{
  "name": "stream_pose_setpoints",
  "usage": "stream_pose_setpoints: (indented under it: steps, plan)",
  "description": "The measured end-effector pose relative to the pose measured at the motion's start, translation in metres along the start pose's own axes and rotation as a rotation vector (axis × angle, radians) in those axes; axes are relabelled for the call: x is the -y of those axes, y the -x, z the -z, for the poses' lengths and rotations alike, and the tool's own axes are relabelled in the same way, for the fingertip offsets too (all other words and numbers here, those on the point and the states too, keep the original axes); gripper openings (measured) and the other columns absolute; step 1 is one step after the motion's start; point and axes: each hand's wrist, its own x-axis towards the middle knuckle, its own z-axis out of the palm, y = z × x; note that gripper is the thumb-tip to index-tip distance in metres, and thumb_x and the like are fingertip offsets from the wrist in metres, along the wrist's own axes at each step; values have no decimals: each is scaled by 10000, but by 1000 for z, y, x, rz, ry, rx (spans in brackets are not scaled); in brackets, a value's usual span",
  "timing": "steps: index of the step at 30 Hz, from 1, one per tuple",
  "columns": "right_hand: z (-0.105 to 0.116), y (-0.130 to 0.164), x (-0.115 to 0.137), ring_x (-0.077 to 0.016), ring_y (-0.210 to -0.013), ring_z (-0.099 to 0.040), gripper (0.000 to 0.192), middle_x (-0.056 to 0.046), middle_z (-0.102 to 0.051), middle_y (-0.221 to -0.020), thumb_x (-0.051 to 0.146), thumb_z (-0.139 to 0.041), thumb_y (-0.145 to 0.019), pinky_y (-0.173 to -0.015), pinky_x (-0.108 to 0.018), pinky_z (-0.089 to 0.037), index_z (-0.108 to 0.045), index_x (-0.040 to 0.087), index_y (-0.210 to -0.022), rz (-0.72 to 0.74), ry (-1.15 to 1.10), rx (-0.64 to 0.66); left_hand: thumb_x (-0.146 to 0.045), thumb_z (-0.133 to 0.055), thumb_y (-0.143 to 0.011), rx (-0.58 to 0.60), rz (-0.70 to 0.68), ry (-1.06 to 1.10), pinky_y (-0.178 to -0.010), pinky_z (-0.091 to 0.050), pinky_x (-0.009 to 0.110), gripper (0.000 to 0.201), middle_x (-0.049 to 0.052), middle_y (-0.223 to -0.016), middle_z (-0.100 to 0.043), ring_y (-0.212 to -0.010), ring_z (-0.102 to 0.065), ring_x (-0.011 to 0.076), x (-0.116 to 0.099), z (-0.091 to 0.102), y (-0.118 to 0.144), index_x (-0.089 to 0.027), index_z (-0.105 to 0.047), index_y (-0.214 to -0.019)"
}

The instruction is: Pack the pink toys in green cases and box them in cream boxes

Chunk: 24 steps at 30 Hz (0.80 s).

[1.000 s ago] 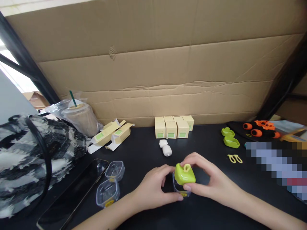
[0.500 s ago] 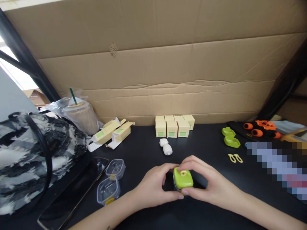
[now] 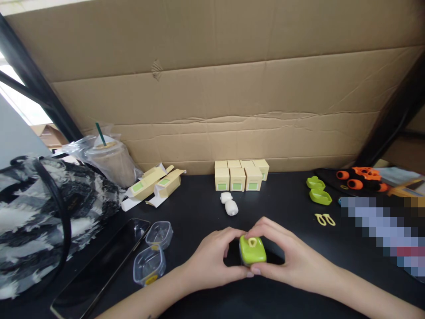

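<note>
Between my two hands is a small square container with a glossy green lid (image 3: 253,253) and a pale yellow loop on top. Its lower part is mostly hidden under the lid and fingers. My left hand (image 3: 215,254) curves round the left side, index fingertip at the back and thumb at the front. From the right, my right hand (image 3: 287,254) grips it likewise, thumb on the front corner and fingers at the back edge. Beyond them lie two white rounded pieces (image 3: 229,204). Off to the right are green lids (image 3: 320,196) and two pale yellow loops (image 3: 325,219).
Several small cream boxes (image 3: 237,178) stand by the cardboard wall (image 3: 212,97). To the left lie two clear tubs (image 3: 149,266), a phone (image 3: 102,266), opened boxes (image 3: 168,188), a bagged drink (image 3: 113,161) and a black-and-white bag (image 3: 89,212). An orange-and-black object (image 3: 360,177) sits far right.
The container has tilted slightly, its lid and loop now a little lower in view. Both hands keep their hold; the other things stay put.
</note>
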Motion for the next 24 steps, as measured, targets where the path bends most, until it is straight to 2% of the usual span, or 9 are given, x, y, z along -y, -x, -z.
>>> stream_pose_setpoints:
  steps: [9, 17, 20, 24]
  plan:
    - [2, 1, 0, -184, -918, -553, 216, -30, -552, -1007, 213, -671, -795, -793, -283, -464, -556, 232, -977, 43, 76, 45, -390, -752, -666, 7, 18, -10, -616, -385, 236, 494, -14, -882, -629, -645, -477, 121, 0, 0, -1, -222, -587, -1100]
    - [3, -1, 0, -170, -889, -577, 290, -17, -548, -1024, 165, -688, -720, -792, -260, -470, -555, 236, -967, 38, 41, 40, -418, -746, -673, 32, 30, -54, -662, -408, 266, 528, -6, -886, -631, -670, -490, 137, 0, 1, 0, -222, -579, -1134]
    - [4, -1, 1, -163, -858, -587, 294, -5, -556, -998, 122, -669, -707, -770, -250, -472, -554, 240, -951, 16, 63, 53, -404, -756, -664, 56, 69, -41, -693, -437, 287, 625, 22, -1003, -645, -698, -504, 145, 1, 4, 2, -221, -521, -1213]
    - [7, -3, 1, -184, -845, -591, 275, -8, -566, -969, 119, -664, -699, -755, -277, -468, -553, 236, -923, 14, 187, 39, -309, -763, -639, 91, 97, 18, -750, -486, 310, 827, 63, -1249, -571, -741, -544, 137, -3, 11, 7, -238, -348, -1351]
